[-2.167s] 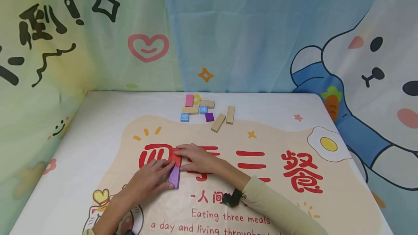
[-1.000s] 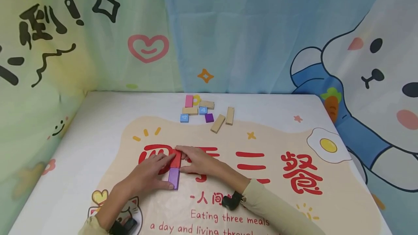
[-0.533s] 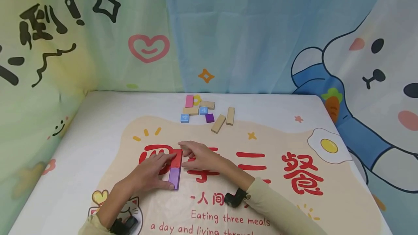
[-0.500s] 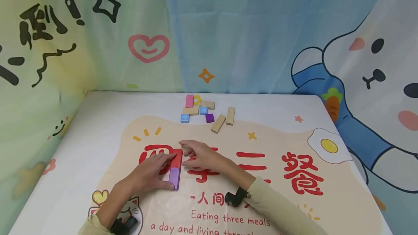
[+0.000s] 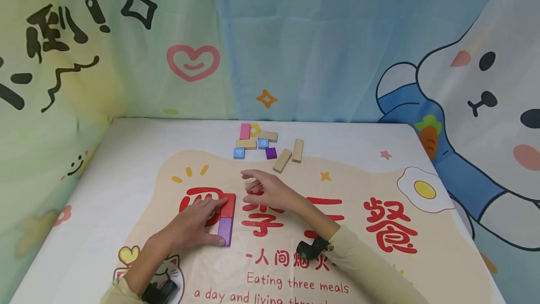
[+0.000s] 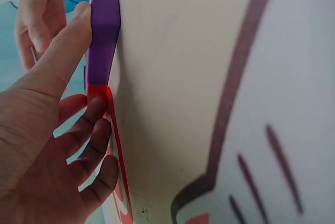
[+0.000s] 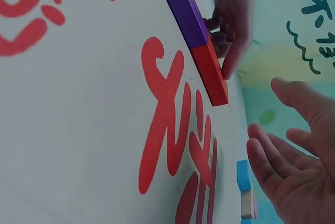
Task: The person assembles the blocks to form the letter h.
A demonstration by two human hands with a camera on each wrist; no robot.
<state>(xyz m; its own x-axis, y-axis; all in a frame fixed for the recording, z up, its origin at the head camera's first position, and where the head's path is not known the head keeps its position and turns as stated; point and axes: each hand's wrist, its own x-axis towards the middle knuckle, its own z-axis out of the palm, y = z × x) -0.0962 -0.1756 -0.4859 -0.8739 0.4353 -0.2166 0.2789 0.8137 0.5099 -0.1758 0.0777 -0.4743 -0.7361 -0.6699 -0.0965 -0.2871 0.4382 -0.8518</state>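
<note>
A red block (image 5: 228,206) and a purple block (image 5: 225,230) lie end to end in a line on the printed tablecloth. From their left side my left hand (image 5: 191,224) rests on them, its thumb at the near end of the purple block and its index finger on the red one. In the left wrist view, the thumb (image 6: 70,41) lies along the side of the purple block (image 6: 104,41). Beyond the red block and to its right, my right hand (image 5: 270,191) is in the air with fingers spread, holding nothing.
Toward the back lie plain wooden blocks (image 5: 297,150), blue number blocks (image 5: 238,153), a pink block (image 5: 245,131), a dark purple block (image 5: 271,153) and a yellow piece (image 5: 254,129). A printed curtain (image 5: 303,60) hangs behind the table's far edge.
My right hand has let go of the red block's right side and moved away, up and to the right, its fingers opening. My left hand stays on the two blocks.
</note>
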